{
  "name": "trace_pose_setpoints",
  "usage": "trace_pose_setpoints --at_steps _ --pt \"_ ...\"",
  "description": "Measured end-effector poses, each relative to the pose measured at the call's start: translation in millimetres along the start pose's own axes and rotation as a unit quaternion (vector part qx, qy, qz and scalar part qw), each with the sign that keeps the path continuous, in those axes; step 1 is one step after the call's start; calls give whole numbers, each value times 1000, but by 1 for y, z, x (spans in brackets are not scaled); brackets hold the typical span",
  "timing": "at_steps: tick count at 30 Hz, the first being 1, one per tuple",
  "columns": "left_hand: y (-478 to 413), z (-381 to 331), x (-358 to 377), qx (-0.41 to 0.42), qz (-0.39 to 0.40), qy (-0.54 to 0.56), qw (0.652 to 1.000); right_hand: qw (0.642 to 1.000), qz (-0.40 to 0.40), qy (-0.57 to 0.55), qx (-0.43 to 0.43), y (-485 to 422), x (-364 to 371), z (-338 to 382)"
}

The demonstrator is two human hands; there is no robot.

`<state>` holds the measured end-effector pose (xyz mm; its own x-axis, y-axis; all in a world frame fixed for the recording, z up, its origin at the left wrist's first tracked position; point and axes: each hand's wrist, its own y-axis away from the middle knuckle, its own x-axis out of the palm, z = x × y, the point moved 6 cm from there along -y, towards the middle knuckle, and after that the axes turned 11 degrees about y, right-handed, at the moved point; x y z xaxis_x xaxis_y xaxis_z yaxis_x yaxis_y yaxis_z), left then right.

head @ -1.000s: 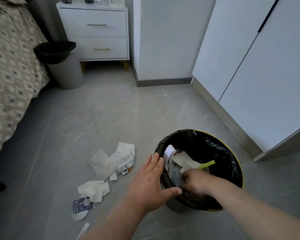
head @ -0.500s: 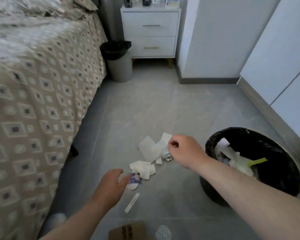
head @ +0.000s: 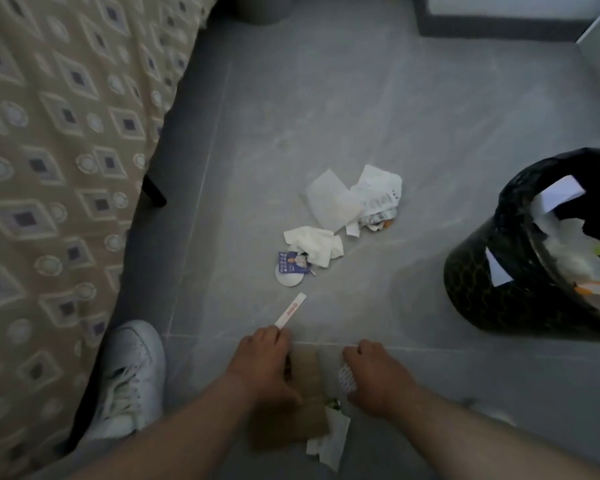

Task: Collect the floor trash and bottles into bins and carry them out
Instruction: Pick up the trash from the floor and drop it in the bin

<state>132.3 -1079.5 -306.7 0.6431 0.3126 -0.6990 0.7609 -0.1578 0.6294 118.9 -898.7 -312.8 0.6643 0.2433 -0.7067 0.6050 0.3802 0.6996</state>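
Observation:
A black-lined bin (head: 482, 282) stands at the right, holding paper and tissue. Loose trash lies on the grey floor: a flat white sheet (head: 329, 199), a crumpled receipt (head: 378, 195), a tissue (head: 316, 245), a blue card on a round lid (head: 291, 268) and a white strip (head: 291, 310). My left hand (head: 264, 365) rests on a brown cardboard piece (head: 309, 382), fingertips at the strip's near end; its grip is unclear. My right hand (head: 374, 375) curls its fingers and thumb around a round white pad (head: 347, 377). More tissue (head: 333, 438) lies below the cardboard.
A bed with a patterned cover (head: 49, 168) fills the left side, its dark leg (head: 153, 192) on the floor. My white shoe (head: 132, 372) is next to the bed. A grey bin's base (head: 260, 8) and a dark skirting (head: 499, 27) are at the top.
My right hand left the bin, passed over the paper pile and came down near me. Both hands dropped onto the cardboard and pad. The view tilted down toward the floor.

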Motion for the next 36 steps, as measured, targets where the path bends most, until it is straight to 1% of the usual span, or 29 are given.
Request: trace_pose_setpoints --at_steps 2,5,9,12,15,17,19,21,23,25,28,30,33,35,36 --pt "-1 0 12 -13 -17 -7 1000 1000 -17 14 -2 1 9 -2" --pt "-5 1 15 -30 -43 -8 999 1000 -21 9 5 -2 15 -6" --pt "-13 5 9 -34 -37 4 999 999 -24 -37 20 -7 14 -16" --pt "-15 13 6 -41 -31 14 999 998 8 -69 -10 -2 11 -18" --pt "-16 23 5 -54 -31 31 998 995 37 -76 -50 11 18 -10" --pt "-16 26 6 -56 -33 43 997 995 27 -68 -68 17 21 3" --pt "-17 25 6 -56 -33 46 997 995 1 -53 -81 16 22 19" --pt "-17 24 7 -57 -31 44 997 995 -38 -44 -77 11 21 34" --pt "-18 24 7 -56 -30 44 997 994 -60 -64 -66 7 22 45" --pt "-18 24 7 -55 -28 44 997 992 -63 -96 -48 2 23 50" --pt "-19 24 7 -55 -24 57 997 990 -37 -135 -17 -7 27 49" --pt "-20 28 4 -64 -19 89 994 986 -31 -164 -3 -11 28 44" --pt "-18 40 -2 -82 -2 169 982 977 -35 -210 31 -14 22 22" --pt "-15 47 -10 -93 3 237 967 972 -51 -224 40 -15 6 4" --pt "-13 50 -16 -104 -7 282 954 969 -65 -233 42 -15 -7 -5"
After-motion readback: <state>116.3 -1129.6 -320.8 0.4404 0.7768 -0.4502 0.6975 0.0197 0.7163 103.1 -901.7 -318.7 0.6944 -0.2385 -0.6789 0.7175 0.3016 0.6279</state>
